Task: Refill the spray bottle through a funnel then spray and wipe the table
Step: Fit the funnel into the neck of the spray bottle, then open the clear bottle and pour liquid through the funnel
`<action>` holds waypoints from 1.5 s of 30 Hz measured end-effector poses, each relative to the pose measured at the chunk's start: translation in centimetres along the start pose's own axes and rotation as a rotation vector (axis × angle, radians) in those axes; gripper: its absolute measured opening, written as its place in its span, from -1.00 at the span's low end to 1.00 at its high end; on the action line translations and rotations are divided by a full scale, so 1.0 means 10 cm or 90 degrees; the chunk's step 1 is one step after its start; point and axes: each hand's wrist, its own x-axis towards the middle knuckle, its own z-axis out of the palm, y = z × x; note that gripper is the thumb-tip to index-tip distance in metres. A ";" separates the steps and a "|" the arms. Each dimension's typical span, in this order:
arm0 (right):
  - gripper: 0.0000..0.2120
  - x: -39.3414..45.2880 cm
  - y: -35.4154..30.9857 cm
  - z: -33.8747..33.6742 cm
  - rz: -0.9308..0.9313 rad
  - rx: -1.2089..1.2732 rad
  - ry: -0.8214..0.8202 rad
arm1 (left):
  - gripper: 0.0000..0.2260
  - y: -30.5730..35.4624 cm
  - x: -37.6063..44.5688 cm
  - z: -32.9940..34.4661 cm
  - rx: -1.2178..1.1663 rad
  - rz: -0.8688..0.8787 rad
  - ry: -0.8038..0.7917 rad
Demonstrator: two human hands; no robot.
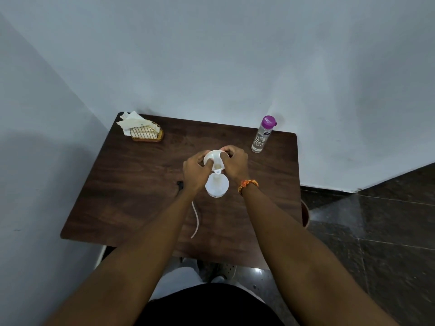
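Observation:
A white spray bottle body (216, 186) stands uncapped in the middle of the dark wooden table (131, 184). A white funnel (213, 160) is held tilted just above its neck. My left hand (195, 170) pinches the funnel's left rim and my right hand (235, 164) pinches its right rim. The spray head with its black trigger (180, 184) and white dip tube (197, 220) lies on the table under my left forearm, mostly hidden.
A clear water bottle with a purple cap (263, 134) stands at the back right of the table. A gold wire holder with white tissues (143, 129) sits at the back left corner. Walls close in behind and to the left; dark floor tiles lie on the right.

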 end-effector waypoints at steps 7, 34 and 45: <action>-0.85 -0.01 0.06 0.03 0.000 0.001 -0.004 | -0.65 -0.06 0.01 0.02 0.030 -0.023 -0.012; -0.78 0.44 0.40 -0.36 0.162 0.082 0.239 | -0.58 0.36 0.77 0.37 0.014 0.034 -0.146; -0.31 1.31 0.86 -0.79 0.215 -0.027 0.166 | -0.41 0.91 1.52 1.40 0.133 0.191 -0.465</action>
